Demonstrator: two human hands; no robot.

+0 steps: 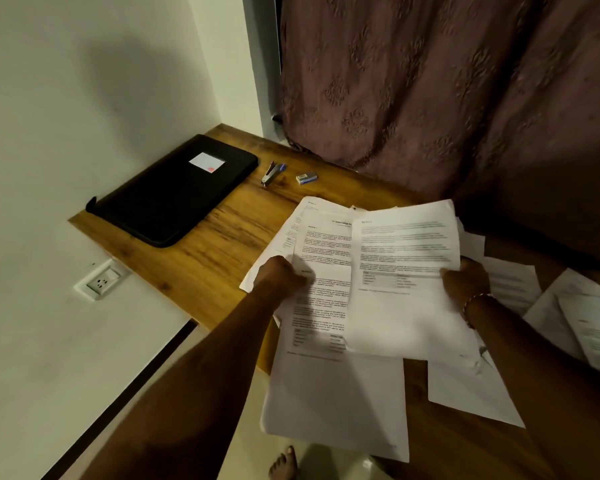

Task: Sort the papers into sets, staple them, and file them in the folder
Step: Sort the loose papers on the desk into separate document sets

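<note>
Sorting under way: a person's left hand (280, 276) grips a printed page (323, 341) at its edge, fingers curled. The right hand (467, 279) pinches a second page (402, 258) that overlaps the first. At ten o'clock on the desk (205, 258) lies one black folder (174, 192), closed. One stapler (270, 173) and one staple box (306, 178) lie at twelve. Loose sheets (589, 327) at three o'clock are cut off, their number unclear and their print blurred.

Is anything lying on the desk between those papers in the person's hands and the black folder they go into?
Nothing visible does. Only bare desk separates the papers, gripped by the left hand and right hand, from the black folder. The stapler and staple box lie beside the folder, off that line. The folder looks closed.
</note>
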